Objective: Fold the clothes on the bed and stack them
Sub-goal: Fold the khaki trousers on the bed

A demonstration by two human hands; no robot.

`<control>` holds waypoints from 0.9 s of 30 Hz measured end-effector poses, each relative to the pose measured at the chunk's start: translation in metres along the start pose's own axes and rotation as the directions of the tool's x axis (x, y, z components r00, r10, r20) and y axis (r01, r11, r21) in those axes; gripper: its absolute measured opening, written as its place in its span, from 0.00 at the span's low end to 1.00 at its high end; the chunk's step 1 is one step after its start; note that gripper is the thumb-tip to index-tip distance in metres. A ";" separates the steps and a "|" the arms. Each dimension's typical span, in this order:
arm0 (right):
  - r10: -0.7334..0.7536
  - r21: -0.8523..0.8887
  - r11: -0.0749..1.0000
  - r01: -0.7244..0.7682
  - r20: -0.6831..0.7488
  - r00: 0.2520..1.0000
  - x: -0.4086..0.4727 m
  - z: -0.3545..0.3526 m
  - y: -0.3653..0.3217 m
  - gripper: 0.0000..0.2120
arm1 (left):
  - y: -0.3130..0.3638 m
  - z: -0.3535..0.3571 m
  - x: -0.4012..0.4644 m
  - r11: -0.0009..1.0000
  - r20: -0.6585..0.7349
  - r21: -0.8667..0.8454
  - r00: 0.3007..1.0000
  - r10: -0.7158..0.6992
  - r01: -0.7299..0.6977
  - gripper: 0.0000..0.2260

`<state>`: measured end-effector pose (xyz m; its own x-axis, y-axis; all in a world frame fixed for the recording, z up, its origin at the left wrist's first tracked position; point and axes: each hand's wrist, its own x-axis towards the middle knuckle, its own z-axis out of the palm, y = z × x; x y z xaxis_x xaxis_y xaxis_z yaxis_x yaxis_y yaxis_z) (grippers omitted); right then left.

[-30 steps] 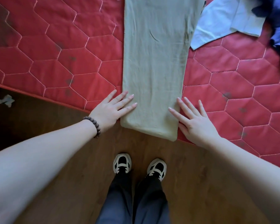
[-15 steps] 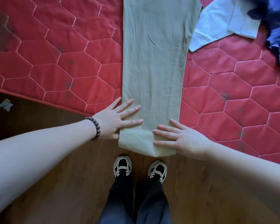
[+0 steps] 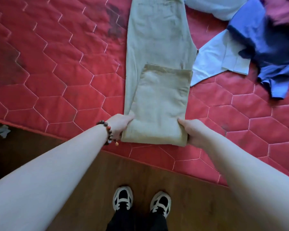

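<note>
Both hands, left hand (image 3: 119,125) and right hand (image 3: 193,130), grip khaki trousers (image 3: 157,104) folded end near bed (image 3: 57,80) front edge.

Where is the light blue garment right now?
In the head view, the light blue garment lies on the red bed cover at upper right, beside the khaki trousers, partly under the dark blue garment.

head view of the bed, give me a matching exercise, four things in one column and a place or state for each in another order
Things:
1. khaki trousers
2. light blue shirt
3. dark blue garment
4. bead bracelet

Places or states:
A. on the left wrist
B. spread flat just right of the trousers
C. crumpled at the right edge, partly on the light blue shirt
D. hem end folded up, near fold gripped by left hand and right hand

Pairs: 1-D, 2-B, 3-C, 4-A
</note>
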<state>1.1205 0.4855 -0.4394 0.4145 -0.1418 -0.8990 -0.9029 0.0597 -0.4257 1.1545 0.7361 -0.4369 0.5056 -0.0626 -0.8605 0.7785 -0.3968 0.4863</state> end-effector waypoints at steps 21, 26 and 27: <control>-0.140 0.149 0.979 0.139 -0.008 0.990 -0.013 -0.002 0.016 0.09 | 0.003 0.010 -0.012 0.904 -0.088 -0.414 0.993 0.075 -0.105 0.16; -0.237 0.194 0.944 0.268 -0.170 0.957 0.026 0.012 -0.037 0.09 | 0.057 0.005 0.034 0.910 -0.166 -0.336 0.966 0.197 -0.243 0.13; -0.258 0.198 0.934 0.297 -0.201 0.945 0.030 0.016 -0.048 0.08 | 0.069 0.005 0.042 0.921 -0.186 -0.275 0.955 0.231 -0.276 0.14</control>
<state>1.1778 0.4938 -0.4480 0.6014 -0.3483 -0.7190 -0.6978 0.2093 -0.6850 1.2274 0.7019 -0.4405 0.7318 0.0193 -0.6813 0.6796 -0.0960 0.7273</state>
